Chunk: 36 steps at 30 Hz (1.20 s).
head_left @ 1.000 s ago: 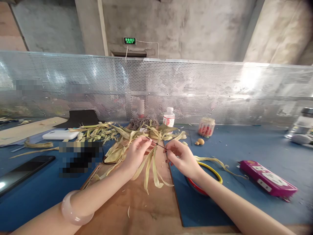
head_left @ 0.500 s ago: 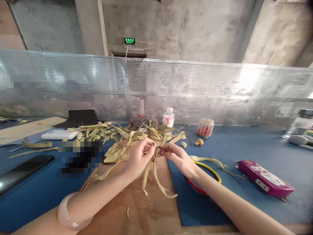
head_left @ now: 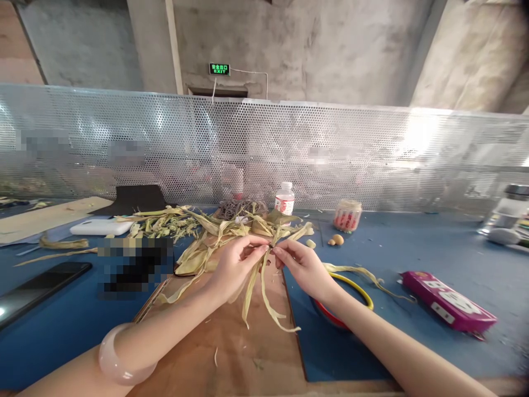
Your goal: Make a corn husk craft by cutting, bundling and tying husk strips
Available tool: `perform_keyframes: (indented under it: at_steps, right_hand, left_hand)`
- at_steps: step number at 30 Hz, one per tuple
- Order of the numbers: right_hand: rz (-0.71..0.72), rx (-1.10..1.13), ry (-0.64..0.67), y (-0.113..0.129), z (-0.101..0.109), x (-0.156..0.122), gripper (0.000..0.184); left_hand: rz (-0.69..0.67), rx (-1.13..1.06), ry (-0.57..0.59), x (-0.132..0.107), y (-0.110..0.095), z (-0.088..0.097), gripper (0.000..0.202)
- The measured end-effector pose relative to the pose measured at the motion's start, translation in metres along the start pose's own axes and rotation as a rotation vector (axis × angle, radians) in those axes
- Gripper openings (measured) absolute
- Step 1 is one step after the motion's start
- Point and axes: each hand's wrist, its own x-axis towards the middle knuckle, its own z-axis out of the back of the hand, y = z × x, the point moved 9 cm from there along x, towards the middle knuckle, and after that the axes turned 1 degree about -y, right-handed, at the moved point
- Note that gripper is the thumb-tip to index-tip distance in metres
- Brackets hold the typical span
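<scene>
Above the brown board (head_left: 248,358), near the middle of the table, the left hand (head_left: 238,264) and the right hand (head_left: 305,267) meet almost tip to tip. Each is mostly closed, thumb against forefinger, and each appears to pinch a thin dark cord (head_left: 271,246), of which only a speck shows between them. The cord sits against a bunch of dried leaves (head_left: 249,295), whose narrow tails hang below the fingertips over the board. Whether either hand also has a leaf in its pinch cannot be told.

More leaves lie in a loose pile (head_left: 192,256) just beyond and beside the left hand. A yellow and red ring (head_left: 369,295) lies on the blue mat (head_left: 330,358), partly behind the right forearm.

The leaves look papery and very light, bendable along their length but likely to split or crack at the thin edges. The best hold is probably the narrow place where the strips come together, not the curling tails. The cord looks soft and fine, and perhaps apt to slip, so it calls for a close fingertip pinch.
</scene>
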Motion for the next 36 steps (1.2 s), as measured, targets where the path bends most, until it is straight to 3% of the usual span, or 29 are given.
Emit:
perform_keyframes:
  at_steps: [10,16,25,32,36]
  right_hand:
    - [0.045,-0.144,0.024,0.005,0.001,-0.001,0.02]
    - [0.106,-0.23,0.023,0.019,0.006,-0.002,0.022]
    - [0.289,-0.432,-0.087,0.038,0.011,-0.006,0.023]
    - [0.459,-0.626,-0.116,0.04,0.009,-0.011,0.027]
    - [0.519,-0.652,-0.06,0.033,0.005,-0.012,0.025]
  left_hand:
    - [0.059,0.058,-0.015,0.003,0.012,0.006,0.024]
    - [0.033,0.122,0.007,0.002,0.005,0.005,0.022]
    - [-0.063,0.297,-0.057,0.001,-0.013,0.014,0.022]
    - [-0.047,0.271,-0.056,0.003,-0.011,0.014,0.023]
    - [-0.042,0.203,0.012,0.003,-0.004,0.01,0.021]
